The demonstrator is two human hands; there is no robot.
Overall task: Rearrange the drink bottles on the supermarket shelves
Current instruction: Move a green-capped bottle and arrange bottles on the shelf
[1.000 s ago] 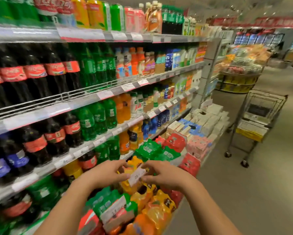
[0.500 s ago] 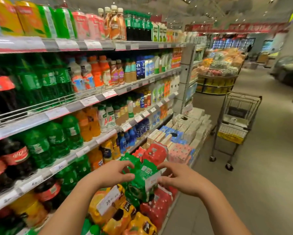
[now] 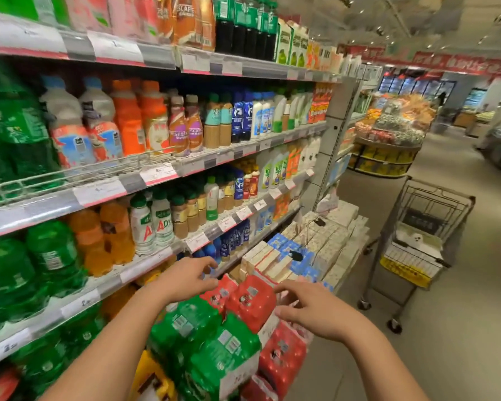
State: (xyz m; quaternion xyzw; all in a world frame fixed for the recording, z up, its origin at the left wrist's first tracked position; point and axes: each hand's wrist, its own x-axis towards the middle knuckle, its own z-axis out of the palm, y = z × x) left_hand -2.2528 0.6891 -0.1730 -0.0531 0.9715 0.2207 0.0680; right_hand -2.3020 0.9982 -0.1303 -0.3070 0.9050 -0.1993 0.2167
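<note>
Shelves of drink bottles run along my left: green soda bottles [image 3: 52, 256], orange bottles [image 3: 127, 117], coffee bottles [image 3: 185, 125] and white AD bottles [image 3: 153, 224]. In front of the lowest shelf stand stacked multipacks, red ones [image 3: 250, 302] and green ones [image 3: 197, 328]. My left hand [image 3: 185, 280] hovers over the red packs near the shelf edge, fingers apart and empty. My right hand [image 3: 313, 311] is just right of the red packs, fingers spread, holding nothing.
A metal shopping cart [image 3: 417, 241] stands in the aisle to the right. White and blue cartons [image 3: 301, 250] are stacked on the floor past the multipacks. A round produce display [image 3: 388, 140] stands at the aisle's far end. Bare floor lies at the lower right.
The view has moved along the aisle from the orange and green packs to the red ones. The white price card held a second ago is gone from my fingers, and both hands have spread apart.
</note>
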